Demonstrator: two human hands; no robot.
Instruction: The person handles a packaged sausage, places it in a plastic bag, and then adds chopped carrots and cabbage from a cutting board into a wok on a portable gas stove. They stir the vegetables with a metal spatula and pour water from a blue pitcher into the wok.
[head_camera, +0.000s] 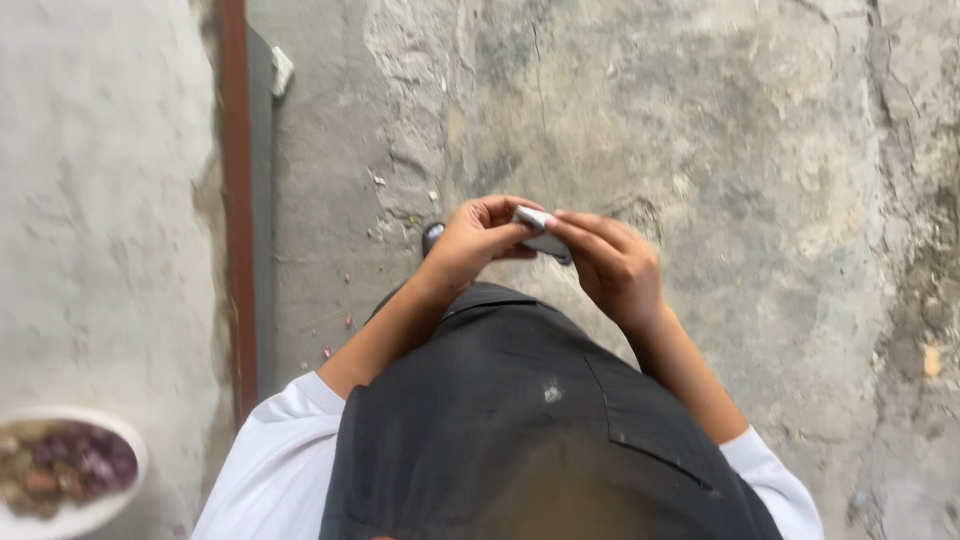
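Observation:
I look straight down over my dark vest and white sleeves at a rough concrete floor. Both my hands meet in front of my body around a small white object with a dark underside. My left hand curls over its left end, fingers bent. My right hand pinches its right end with the fingertips. What the object is cannot be made out.
A raised grey slab runs along the left, edged by a reddish-brown strip. A white bowl of purple and brown bits sits at the lower left. A dark shoe tip shows beside my left hand. Small debris dots the cracked concrete.

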